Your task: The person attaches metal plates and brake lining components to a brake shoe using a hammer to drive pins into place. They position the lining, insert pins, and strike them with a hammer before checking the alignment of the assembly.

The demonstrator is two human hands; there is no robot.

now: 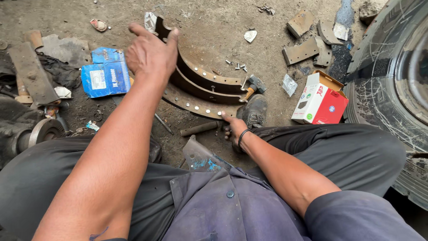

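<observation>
Holding the far end of the curved brake shoe [196,85] with the left hand [149,53], the person grasps its upper tip between thumb and fingers, while the right hand [235,129] sits at the near end with the forefinger stretched out onto the riveted rim and the other fingers loosely curled, gripping nothing. The shoe stands on its edge on the dirt floor [209,27], in the middle of the scene, arching from far left to near right, with the person's shoe [254,111] braced against its near end.

To do this well, as I judge it, the far grip should stay firm so the arc does not roll over, and the foot should keep pressing the near end (a rusty rim slips easily on loose dirt). The pointing finger ought to stay off the rivet heads' edges.

A hammer [254,85] lies just beyond the shoe, loose rivets [238,66] farther off, a red and white box [320,99] to the right near the tyre [392,98], a blue packet [106,73] on the left
</observation>
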